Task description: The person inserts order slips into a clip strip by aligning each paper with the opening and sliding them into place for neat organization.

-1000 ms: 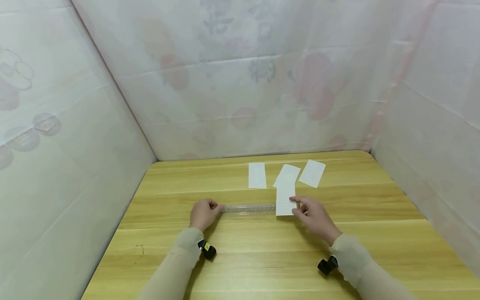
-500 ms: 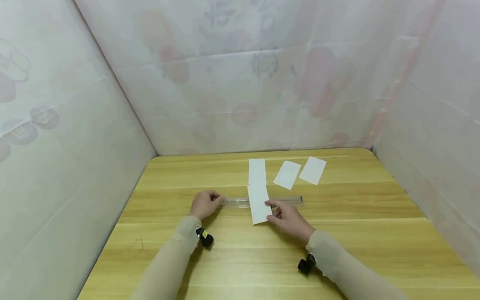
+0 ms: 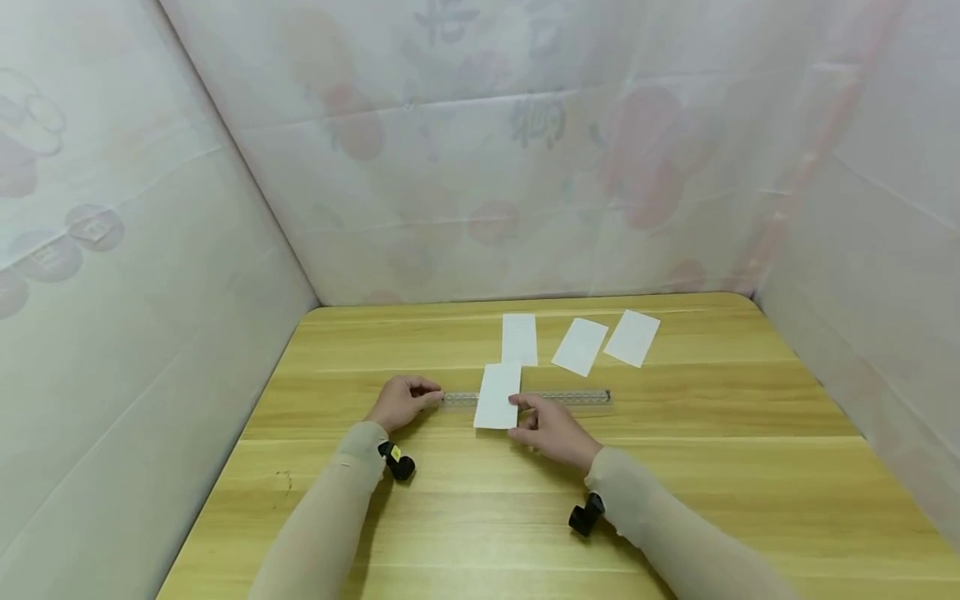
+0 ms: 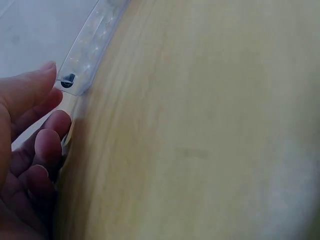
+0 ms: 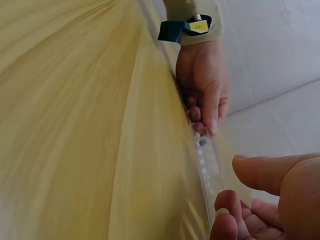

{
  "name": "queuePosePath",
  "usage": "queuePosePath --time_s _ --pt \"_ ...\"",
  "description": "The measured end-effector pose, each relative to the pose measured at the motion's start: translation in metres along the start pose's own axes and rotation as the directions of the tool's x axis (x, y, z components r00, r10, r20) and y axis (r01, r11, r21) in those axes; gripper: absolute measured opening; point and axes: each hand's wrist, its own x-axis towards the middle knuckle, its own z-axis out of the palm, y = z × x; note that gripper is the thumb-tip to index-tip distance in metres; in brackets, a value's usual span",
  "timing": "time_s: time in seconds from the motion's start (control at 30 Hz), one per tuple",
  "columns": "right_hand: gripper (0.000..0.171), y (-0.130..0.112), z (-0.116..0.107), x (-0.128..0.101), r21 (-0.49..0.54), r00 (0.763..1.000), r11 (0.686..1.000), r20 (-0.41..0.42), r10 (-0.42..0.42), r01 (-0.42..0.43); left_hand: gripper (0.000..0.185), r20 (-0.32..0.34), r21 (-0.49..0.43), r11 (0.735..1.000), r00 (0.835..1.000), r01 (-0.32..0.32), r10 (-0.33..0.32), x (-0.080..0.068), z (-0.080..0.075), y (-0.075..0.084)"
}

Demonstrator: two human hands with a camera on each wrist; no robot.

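Note:
A clear plastic ruler (image 3: 562,398) lies crosswise on the wooden table (image 3: 675,475). My left hand (image 3: 429,397) holds its left end with curled fingers (image 4: 50,142); the left wrist view shows that ruler end (image 4: 85,55) up close. A white paper slip (image 3: 498,396) lies across the ruler left of its middle, and my right hand (image 3: 519,418) pinches its near right corner. In the right wrist view the ruler (image 5: 206,160) runs from my left hand (image 5: 202,85) toward my right hand's thumb and fingers (image 5: 265,172).
Three more white slips (image 3: 519,339) (image 3: 580,346) (image 3: 632,337) lie in a row behind the ruler. Pale printed sheeting (image 3: 480,167) walls the table on the left, back and right. Black wrist cameras (image 3: 395,462) (image 3: 585,517) sit on both sleeves.
My right hand has slid the paper slip leftward along the ruler, from near its right end to left of its middle. The left hand has stayed on the ruler's end.

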Motion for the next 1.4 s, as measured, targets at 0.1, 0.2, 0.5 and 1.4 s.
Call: queuePosePath --time_s 0.1,0.2,0.5,1.4 --pt "0.055 -0.003 0.005 0.008 0.026 1.000 1.000 0.003 -0.003 0.003 0.018 0.002 -0.010 1.000 1.000 -0.007 0.007 0.000 0.000 0.001" --pt "0.055 -0.006 0.011 0.014 0.052 1.000 0.999 0.002 -0.003 0.003 0.016 0.003 -0.008 1.000 1.000 -0.016 0.016 0.000 0.001 0.002" --pt "0.049 -0.006 0.027 0.030 0.208 0.998 0.978 -0.064 0.024 -0.010 0.012 -0.021 0.010 1.000 1.000 -0.021 0.021 -0.006 0.003 -0.008" --pt "0.052 -0.013 0.032 0.013 0.479 0.975 0.869 0.222 0.019 -0.126 0.013 -0.053 0.053 0.998 0.998 -0.034 0.037 0.000 0.008 -0.007"
